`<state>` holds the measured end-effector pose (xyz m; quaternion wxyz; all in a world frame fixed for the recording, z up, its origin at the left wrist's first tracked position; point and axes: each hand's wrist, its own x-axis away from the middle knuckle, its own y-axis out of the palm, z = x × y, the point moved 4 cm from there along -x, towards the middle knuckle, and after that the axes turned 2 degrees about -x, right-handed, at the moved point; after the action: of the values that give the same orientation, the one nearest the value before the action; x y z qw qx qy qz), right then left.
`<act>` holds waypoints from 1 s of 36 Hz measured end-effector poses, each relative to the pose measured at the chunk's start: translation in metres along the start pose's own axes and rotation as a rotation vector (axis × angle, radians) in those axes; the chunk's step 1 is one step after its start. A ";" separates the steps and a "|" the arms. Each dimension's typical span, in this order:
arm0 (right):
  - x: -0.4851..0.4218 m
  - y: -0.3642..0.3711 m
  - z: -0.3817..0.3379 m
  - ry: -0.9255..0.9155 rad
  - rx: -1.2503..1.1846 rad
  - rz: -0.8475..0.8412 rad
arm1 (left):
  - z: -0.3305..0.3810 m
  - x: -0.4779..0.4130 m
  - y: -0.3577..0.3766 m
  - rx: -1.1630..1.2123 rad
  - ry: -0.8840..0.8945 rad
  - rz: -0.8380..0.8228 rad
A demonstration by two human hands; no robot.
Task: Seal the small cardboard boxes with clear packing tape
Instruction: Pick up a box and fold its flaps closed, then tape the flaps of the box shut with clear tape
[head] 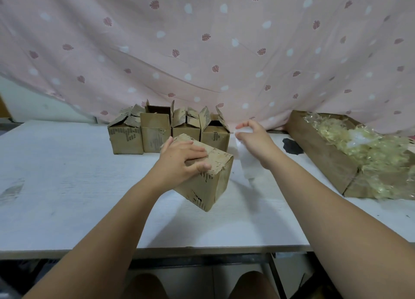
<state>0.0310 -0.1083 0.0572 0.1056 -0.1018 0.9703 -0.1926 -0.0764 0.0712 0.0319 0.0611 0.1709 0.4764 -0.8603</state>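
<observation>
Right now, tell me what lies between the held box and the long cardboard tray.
Head view: beside the box, the right hand pinching a clear tape strip, over white table.

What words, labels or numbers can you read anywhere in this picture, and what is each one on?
None: no text in this view can be read.
Held box, gripped by the left hand: dark broken marks, not legible.
Row of four boxes behind it: similar smudged marks, too blurred to read.
Clear tape, pinched by the right hand: no print visible.
Curtain: leaf and dot pattern only, no letters.
</observation>
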 end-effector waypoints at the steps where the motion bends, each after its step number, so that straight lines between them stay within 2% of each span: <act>1: 0.000 -0.001 -0.004 -0.006 -0.010 -0.019 | 0.001 -0.001 -0.001 -0.017 -0.003 -0.010; 8: 0.001 0.004 -0.022 -0.065 0.115 -0.183 | -0.001 -0.002 0.000 -0.047 -0.058 -0.154; 11: 0.002 0.006 -0.024 -0.048 0.126 -0.195 | 0.001 -0.001 -0.003 -0.054 -0.036 -0.178; 14: 0.002 0.007 -0.028 -0.044 0.094 -0.172 | 0.006 0.002 -0.005 0.052 -0.008 -0.172; 21: 0.005 0.006 -0.052 -0.107 0.124 -0.197 | 0.019 0.001 -0.020 -0.146 0.105 -0.195; 25: 0.008 0.000 -0.071 -0.158 0.092 -0.195 | 0.018 0.000 -0.027 -0.158 0.040 -0.083; 28: 0.012 -0.002 -0.084 -0.220 0.081 -0.243 | 0.014 0.002 -0.028 -0.070 -0.009 0.038; 33: 0.020 0.003 -0.103 -0.309 0.072 -0.300 | 0.013 0.004 -0.020 -0.037 -0.006 0.033; 36: 0.022 0.008 -0.108 -0.330 0.059 -0.315 | 0.015 0.003 -0.022 0.021 -0.022 0.113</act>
<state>-0.0176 -0.0682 0.1482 0.2341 -0.2792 0.9059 -0.2158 -0.0890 0.0711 0.0555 0.1133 0.1888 0.4562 -0.8622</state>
